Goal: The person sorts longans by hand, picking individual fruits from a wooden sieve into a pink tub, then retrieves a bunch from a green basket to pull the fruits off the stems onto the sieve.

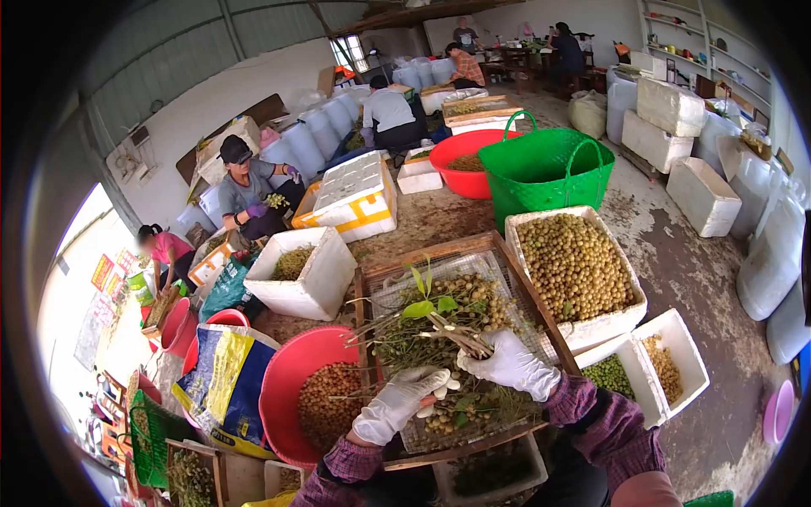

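Note:
Both my hands wear white gloves. My right hand grips a branch of longan fruit with green leaves over a wooden-framed wire mesh tray. My left hand closes on the lower stems of the same bunch. Loose fruit and twigs lie piled on the mesh under both hands. A red basin of picked fruit stands just left of my left hand. To the right of the tray is a white foam box heaped with round fruit.
A green plastic basket and red tub stand beyond the tray. Foam boxes hold fruit at left and right. Several people sit sorting on the floor further back. White crates line the right wall.

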Demonstrator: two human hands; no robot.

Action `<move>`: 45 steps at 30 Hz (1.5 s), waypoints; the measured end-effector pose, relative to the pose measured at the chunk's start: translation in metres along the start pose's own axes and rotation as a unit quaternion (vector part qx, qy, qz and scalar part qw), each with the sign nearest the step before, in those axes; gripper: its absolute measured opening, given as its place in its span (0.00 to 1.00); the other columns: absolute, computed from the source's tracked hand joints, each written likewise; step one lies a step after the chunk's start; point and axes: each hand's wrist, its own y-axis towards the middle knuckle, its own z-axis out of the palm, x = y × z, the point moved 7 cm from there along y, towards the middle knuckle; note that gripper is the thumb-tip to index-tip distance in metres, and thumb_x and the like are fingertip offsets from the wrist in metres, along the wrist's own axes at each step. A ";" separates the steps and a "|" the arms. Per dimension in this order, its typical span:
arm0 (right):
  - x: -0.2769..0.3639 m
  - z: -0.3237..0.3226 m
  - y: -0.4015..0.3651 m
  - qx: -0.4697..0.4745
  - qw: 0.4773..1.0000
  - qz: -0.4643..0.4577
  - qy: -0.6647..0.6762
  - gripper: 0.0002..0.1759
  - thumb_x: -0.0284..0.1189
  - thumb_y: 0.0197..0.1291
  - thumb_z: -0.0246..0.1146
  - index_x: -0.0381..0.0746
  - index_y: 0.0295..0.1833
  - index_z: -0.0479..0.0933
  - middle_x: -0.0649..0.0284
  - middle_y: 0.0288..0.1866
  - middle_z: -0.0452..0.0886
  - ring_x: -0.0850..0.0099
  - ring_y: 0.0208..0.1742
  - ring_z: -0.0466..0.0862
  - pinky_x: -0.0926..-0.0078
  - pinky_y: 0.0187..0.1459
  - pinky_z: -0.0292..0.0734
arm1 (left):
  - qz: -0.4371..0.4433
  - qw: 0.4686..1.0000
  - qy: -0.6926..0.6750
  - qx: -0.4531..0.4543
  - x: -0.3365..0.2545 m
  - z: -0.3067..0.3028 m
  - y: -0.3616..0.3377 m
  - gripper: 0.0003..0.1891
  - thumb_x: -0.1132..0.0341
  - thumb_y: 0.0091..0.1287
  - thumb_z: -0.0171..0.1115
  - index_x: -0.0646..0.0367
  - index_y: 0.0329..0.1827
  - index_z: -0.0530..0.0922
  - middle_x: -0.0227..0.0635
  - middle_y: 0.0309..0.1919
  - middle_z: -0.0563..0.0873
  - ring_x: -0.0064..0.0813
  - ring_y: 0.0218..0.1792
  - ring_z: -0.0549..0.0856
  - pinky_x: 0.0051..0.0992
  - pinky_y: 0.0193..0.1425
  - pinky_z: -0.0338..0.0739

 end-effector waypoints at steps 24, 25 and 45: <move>-0.011 -0.042 0.004 0.039 0.917 0.005 0.397 0.10 0.22 0.53 0.68 0.30 0.40 0.79 0.57 0.32 0.85 0.74 0.22 0.81 0.79 0.23 0.73 | 0.091 0.984 -0.072 0.132 0.012 0.039 0.033 0.17 0.62 0.76 0.50 0.65 0.60 0.72 0.38 0.50 0.80 0.26 0.47 0.80 0.31 0.53 0.81; -0.010 -0.040 0.007 0.035 0.921 -0.008 0.389 0.10 0.23 0.54 0.68 0.30 0.40 0.79 0.57 0.32 0.85 0.74 0.22 0.81 0.79 0.23 0.73 | 0.098 0.985 -0.035 0.135 0.015 0.036 0.035 0.17 0.61 0.76 0.50 0.64 0.60 0.72 0.37 0.49 0.80 0.26 0.46 0.80 0.30 0.51 0.81; -0.017 -0.031 0.008 0.045 0.924 0.046 0.376 0.09 0.23 0.54 0.69 0.29 0.38 0.80 0.58 0.25 0.83 0.74 0.19 0.80 0.79 0.18 0.71 | 0.293 0.838 0.455 -0.071 -0.010 -0.008 0.034 0.07 0.66 0.74 0.55 0.60 0.44 0.77 0.29 0.31 0.82 0.20 0.30 0.78 0.21 0.36 0.73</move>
